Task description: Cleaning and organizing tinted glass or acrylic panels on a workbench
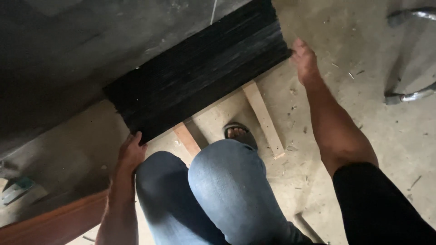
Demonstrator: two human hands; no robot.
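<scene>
A bare concrete floor (386, 149) runs under everything, littered with wood chips and splinters. On it sits a thick black stack of thin sheets (195, 72), its layered edge facing the person, lying slantwise between the two sets of fingers and resting on two pale wooden battens (263, 119) that poke out from beneath it toward the knees. The person crouches in blue jeans (218, 190), one sandalled foot (238, 133) showing just below the stack's near edge.

The left hand (131, 152) grips the stack's lower corner, its fingers hooked up against the black edge and wrapped around it. The right hand (303, 59) presses on the opposite corner, fingers together and curled onto the far end; whether they reach under it I cannot tell.

Beyond the right fingers stand shiny metal tube legs (408, 96). Below the left fingers lies a reddish-brown board (54, 222), and farther out a small greenish tool (16, 189).
</scene>
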